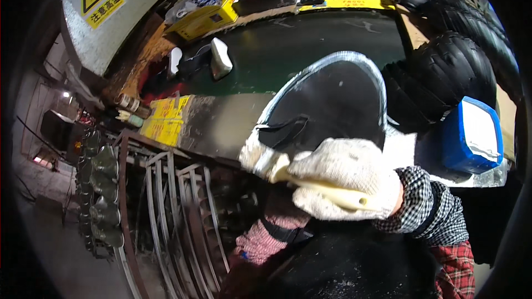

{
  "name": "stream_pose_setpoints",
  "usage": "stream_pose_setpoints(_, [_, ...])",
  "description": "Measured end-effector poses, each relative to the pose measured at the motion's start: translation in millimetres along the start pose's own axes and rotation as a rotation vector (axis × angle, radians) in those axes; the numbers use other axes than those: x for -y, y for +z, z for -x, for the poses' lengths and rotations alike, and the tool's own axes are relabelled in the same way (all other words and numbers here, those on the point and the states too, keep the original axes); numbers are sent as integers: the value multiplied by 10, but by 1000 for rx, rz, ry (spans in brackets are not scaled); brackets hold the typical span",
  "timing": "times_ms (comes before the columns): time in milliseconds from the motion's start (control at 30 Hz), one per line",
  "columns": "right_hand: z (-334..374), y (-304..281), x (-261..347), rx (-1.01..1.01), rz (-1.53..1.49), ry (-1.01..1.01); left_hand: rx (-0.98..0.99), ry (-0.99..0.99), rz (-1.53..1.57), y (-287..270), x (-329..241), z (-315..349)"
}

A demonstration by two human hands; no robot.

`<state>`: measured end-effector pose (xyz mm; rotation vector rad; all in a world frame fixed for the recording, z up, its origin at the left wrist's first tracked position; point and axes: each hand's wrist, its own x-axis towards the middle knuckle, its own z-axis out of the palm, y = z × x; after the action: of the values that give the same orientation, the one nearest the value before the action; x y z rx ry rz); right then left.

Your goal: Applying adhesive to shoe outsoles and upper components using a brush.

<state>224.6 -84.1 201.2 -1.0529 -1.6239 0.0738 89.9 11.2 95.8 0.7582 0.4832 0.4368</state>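
My right hand (348,174), in a whitish knitted glove, is closed around the cream handle of a brush (332,192). The brush's bristles point left and are caked with white; they sit by the lower left edge of a black shoe upper (338,105). A wet-looking white band runs around the rim of this upper. My left forearm shows in a pink checked sleeve (271,237) below the brush; its hand is hidden behind my right hand and the upper. A blue tub (463,144) with white content stands to the right of my right sleeve.
Two white-edged black pieces (221,60) lie on the dark green bench top (288,39). Ribbed black rolls (443,77) are piled at the right. A yellow box (208,19) is at the back. A metal rack (177,216) stands at the lower left, near several dark moulded forms (105,205).
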Motion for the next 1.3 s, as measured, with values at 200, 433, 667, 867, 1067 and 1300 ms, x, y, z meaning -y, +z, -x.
stream_pose_setpoints(200, [377, -356, 265, 169, -614, 660, 262, -332, 290, -180, -635, -557])
stream_pose_setpoints(433, [922, -754, 316, -310, -387, 870, 127, 372, -801, 299, -792, -607])
stream_pose_setpoints(667, [955, -868, 227, -455, -167, 792, 14, 241, -387, 368, -509, -530])
stream_pose_setpoints(867, [1019, -1022, -68, -387, -17, 645, -5, 102, -367, 427, -341, -201])
stream_pose_setpoints(1067, [1142, -1018, -164, -270, 260, 185, -165, 87, -408, 516, -239, 111])
stream_pose_setpoints(1300, [1290, -1051, 340, -30, 18, 31, -69, 374, -1386, 168, 202, 31])
